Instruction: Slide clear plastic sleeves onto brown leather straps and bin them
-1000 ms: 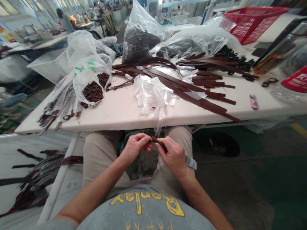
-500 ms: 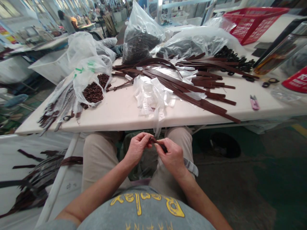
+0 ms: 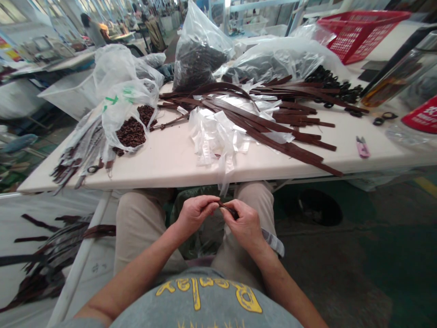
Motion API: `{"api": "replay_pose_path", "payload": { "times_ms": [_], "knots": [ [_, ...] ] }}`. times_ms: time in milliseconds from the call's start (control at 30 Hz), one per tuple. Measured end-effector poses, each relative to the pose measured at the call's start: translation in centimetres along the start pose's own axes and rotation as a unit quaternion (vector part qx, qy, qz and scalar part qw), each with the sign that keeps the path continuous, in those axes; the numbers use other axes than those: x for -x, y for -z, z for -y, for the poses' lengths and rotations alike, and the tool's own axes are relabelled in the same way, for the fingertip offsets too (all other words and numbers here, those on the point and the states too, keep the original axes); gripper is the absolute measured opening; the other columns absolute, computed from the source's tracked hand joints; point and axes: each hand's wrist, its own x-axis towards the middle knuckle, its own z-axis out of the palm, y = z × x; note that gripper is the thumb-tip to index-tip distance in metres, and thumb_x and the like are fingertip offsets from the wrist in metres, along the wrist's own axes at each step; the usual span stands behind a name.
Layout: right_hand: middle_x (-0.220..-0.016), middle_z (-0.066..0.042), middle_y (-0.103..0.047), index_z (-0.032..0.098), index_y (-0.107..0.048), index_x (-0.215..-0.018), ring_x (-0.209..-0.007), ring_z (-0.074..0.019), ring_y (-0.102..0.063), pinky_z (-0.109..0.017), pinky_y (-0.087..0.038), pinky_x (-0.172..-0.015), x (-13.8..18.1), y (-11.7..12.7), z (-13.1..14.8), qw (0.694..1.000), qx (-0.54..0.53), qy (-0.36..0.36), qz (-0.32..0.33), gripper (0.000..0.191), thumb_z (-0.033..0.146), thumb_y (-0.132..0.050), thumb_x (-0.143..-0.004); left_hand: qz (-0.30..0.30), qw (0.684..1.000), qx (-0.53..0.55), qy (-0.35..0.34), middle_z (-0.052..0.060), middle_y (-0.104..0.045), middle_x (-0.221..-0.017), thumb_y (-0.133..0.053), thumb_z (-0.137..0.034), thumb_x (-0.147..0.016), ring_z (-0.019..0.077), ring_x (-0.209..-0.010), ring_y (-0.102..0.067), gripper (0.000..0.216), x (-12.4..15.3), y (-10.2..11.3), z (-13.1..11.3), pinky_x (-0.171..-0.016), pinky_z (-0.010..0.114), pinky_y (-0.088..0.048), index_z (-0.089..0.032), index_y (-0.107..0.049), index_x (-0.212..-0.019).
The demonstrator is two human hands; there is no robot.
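Observation:
Above my lap, in front of the table edge, both hands pinch a small dark brown strip [image 3: 225, 207]. My left hand [image 3: 195, 213] is closed on its left end, thumb against forefinger. The right end sits in my right hand [image 3: 245, 223], between thumb and curled fingers, and much of the strip is hidden there. On the table [image 3: 164, 168] beyond lie long brown straps [image 3: 273, 132] over crumpled white film pieces [image 3: 208, 132]. To the left, an open plastic bag [image 3: 112, 116] holds many small brown loops [image 3: 131, 133].
Small pink snips [image 3: 362, 148] lie at the right, near black rings [image 3: 384, 118] and a bottle [image 3: 399, 77]. A red basket [image 3: 362, 34] and a filled clear bag [image 3: 201, 54] stand at the back. More strips [image 3: 44, 255] lie low left. A person [image 3: 93, 31] sits far off.
The fingers of my left hand have straightened and shifted slightly, and less of the brown strip shows between my hands. My right hand stays nearly in place, still gripping it.

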Motion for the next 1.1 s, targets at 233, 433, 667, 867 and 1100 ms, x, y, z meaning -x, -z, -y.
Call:
{"api": "replay_pose_path", "payload": {
  "times_ms": [233, 433, 667, 867, 1100],
  "knots": [
    [-0.072, 0.0, -0.066, 0.019, -0.066, -0.079, -0.066, -0.0145, -0.061, -0.026, -0.043, -0.064, -0.2, -0.2, -0.1, 1.0, 0.01, 0.005, 0.011, 0.011, 0.023, -0.06, -0.087, 0.011, 0.999, 0.042, 0.032, 0.004, -0.072, -0.076, -0.056, -0.035, -0.09, 0.0137, -0.062, -0.065, 0.024, 0.3, -0.8, -0.1, -0.065, 0.025, -0.052, -0.019, -0.072, -0.099],
    [-0.076, -0.001, -0.069, 0.019, -0.066, -0.082, -0.071, -0.0156, -0.064, -0.026, -0.044, -0.067, 0.0, -0.4, -0.4, 0.999, 0.04, 0.018, 0.007, 0.01, 0.022, -0.059, -0.088, -0.024, 0.946, 0.245, 0.21, 0.001, -0.067, -0.065, -0.063, -0.043, -0.084, 0.0108, -0.05, -0.058, 0.033, 0.1, -1.9, -1.0, -0.051, 0.021, -0.048, -0.014, -0.07, -0.097],
    [-0.076, -0.002, -0.068, 0.019, -0.065, -0.083, -0.07, -0.0167, -0.065, -0.027, -0.043, -0.064, 0.2, -0.7, -0.6, 0.994, 0.095, 0.059, 0.015, 0.011, 0.023, -0.058, -0.09, -0.044, 0.993, 0.04, 0.104, 0.004, -0.073, -0.079, -0.059, -0.033, -0.087, 0.0127, -0.056, -0.059, 0.023, 0.0, -1.1, 0.2, -0.058, 0.024, -0.049, -0.019, -0.074, -0.098],
    [-0.075, -0.001, -0.068, 0.02, -0.064, -0.082, -0.068, -0.0158, -0.063, -0.027, -0.043, -0.064, 0.2, -0.4, -0.5, 0.996, 0.072, 0.044, 0.029, 0.011, 0.024, -0.057, -0.09, 0.005, 0.964, 0.174, 0.199, 0.003, -0.07, -0.071, -0.062, -0.043, -0.084, 0.0119, -0.052, -0.057, 0.03, -0.6, -0.6, 0.3, -0.052, 0.022, -0.046, -0.016, -0.072, -0.092],
    [-0.077, -0.002, -0.069, 0.02, -0.064, -0.082, -0.071, -0.0166, -0.064, -0.028, -0.043, -0.066, 0.2, -0.2, -1.1, 0.997, 0.068, 0.024, 0.028, 0.011, 0.024, -0.057, -0.09, 0.043, 0.914, 0.312, 0.255, 0.001, -0.065, -0.063, -0.069, -0.049, -0.078, 0.0076, -0.047, -0.053, 0.038, -1.3, -0.6, -0.1, -0.048, 0.018, -0.041, -0.013, -0.071, -0.089]
  ]
}}
